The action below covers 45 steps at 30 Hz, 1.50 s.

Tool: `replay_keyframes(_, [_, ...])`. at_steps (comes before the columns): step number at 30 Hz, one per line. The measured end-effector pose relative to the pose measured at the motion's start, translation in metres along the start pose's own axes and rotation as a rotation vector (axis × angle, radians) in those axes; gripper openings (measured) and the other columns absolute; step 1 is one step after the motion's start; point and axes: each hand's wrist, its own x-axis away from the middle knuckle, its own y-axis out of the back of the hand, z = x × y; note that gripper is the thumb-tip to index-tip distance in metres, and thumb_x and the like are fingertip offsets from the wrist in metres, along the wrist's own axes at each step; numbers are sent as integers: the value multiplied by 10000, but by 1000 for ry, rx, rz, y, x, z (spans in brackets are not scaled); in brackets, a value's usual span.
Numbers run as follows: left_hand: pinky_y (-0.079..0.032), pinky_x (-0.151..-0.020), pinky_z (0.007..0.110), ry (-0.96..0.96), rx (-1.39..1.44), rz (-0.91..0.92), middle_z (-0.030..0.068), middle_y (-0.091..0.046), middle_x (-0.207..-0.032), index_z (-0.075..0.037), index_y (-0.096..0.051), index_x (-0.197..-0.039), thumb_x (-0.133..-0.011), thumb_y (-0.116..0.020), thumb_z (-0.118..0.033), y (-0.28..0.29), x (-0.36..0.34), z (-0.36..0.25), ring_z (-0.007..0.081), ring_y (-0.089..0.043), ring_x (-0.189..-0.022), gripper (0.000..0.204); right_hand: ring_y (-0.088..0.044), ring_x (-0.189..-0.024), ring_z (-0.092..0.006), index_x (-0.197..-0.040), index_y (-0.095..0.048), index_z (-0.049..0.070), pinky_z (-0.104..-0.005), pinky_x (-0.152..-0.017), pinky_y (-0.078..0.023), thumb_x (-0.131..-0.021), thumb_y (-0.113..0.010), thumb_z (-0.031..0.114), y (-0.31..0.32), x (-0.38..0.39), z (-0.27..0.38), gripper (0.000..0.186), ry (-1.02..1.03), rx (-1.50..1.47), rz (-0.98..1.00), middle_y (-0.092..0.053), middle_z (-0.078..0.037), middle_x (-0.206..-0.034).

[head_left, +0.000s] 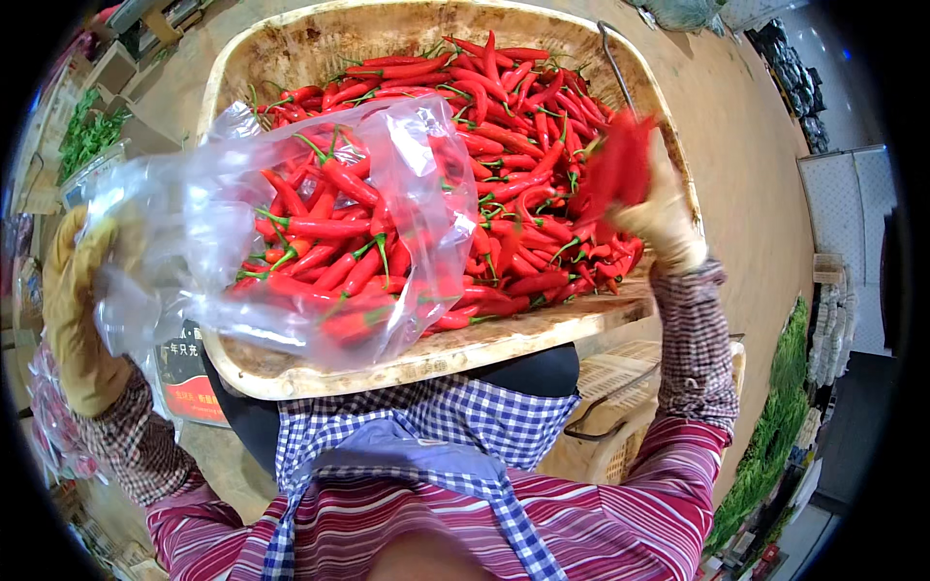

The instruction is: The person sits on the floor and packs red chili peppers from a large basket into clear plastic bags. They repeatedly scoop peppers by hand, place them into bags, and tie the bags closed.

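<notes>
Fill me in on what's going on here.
A gloved left hand holds a clear plastic bag, apparently with red peppers inside, over a big tub. Loose peppers fill much of the tub. The gloved right hand grips a bunch of peppers, blurred, above the tub's right side.

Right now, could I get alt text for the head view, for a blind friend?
A gloved right hand holds a blurred bunch of red chillies over a tub heaped with more; the gloved left hand holds a clear bag, chillies showing through it. A blue checked apron shows below.
</notes>
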Motion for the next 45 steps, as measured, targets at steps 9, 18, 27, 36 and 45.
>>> replay_keyframes(9, [-470,-507,215,-25,493,-27,91,-587,-816,32,-466,-1155,-815,-572,-157,-41,-13,-5,125,-569,-628,403,-572,-852,-163,-1142,-459,14,-295,-752,-476,-591,-766,162,-75,-60,132,648,221,-773,40,-605,-78,-928])
replay_keyframes(18, [-480,-580,195,-56,397,-51,91,-564,-1035,21,-453,-1174,-860,-493,-119,-8,-4,-11,97,-567,-738,346,-567,-808,-102,-1088,-559,17,-233,-747,-454,-773,-633,60,-16,-64,61,326,-70,-333,46,-621,-55,-898])
replay_keyframes(27, [-386,-928,389,-954,-1033,76,181,-450,-1233,-40,-442,-1224,-795,-574,-166,11,8,-10,298,-464,-1117,466,-20,-1296,-452,-1374,57,336,-487,-1043,-183,-416,-865,269,-23,-19,-91,1331,-577,752,81,-17,-250,-1419])
replay_keyframes(36, [-377,-937,309,-428,-307,-265,196,-495,-1196,11,-481,-1177,-855,-459,-90,43,34,16,232,-497,-1097,338,-298,-1191,-451,-1301,-335,207,-509,-969,-316,-413,-840,387,-32,-33,-110,1037,-387,761,205,-360,-152,-1291])
replay_keyframes(45, [-437,-820,303,-328,-311,-118,102,-539,-1088,5,-481,-1168,-882,-493,-240,-24,30,7,173,-532,-951,377,-576,-764,-138,-871,-568,33,-273,-713,-474,-553,-681,-17,-2,-19,-146,341,-281,-180,-248,-604,-50,-831])
